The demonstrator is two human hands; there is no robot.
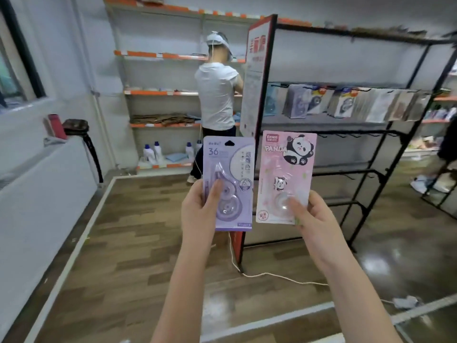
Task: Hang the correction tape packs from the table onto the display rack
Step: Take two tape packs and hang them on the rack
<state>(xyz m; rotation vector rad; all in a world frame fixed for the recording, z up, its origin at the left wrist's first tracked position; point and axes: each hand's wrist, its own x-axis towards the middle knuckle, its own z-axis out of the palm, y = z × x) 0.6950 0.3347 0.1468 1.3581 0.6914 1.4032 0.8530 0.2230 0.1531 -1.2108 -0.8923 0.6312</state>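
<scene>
My left hand [197, 211] pinches a purple correction tape pack [233, 169] by its lower left, thumb on the front. My right hand [312, 216] pinches a pink panda correction tape pack [286, 167] at its lower right corner. Both packs are held upright, side by side, in front of me. The black display rack [371, 134] stands behind them to the right. Its upper rail carries a row of hung packs [343, 102]. The lower rails show bare hooks [346, 136].
A person in a white shirt [217, 95] stands at orange-edged wall shelves [160, 92] behind the rack's red sign panel [257, 75]. A white cord [272, 276] trails on the wooden floor by the rack's foot. A white radiator cover [37, 194] lines the left wall.
</scene>
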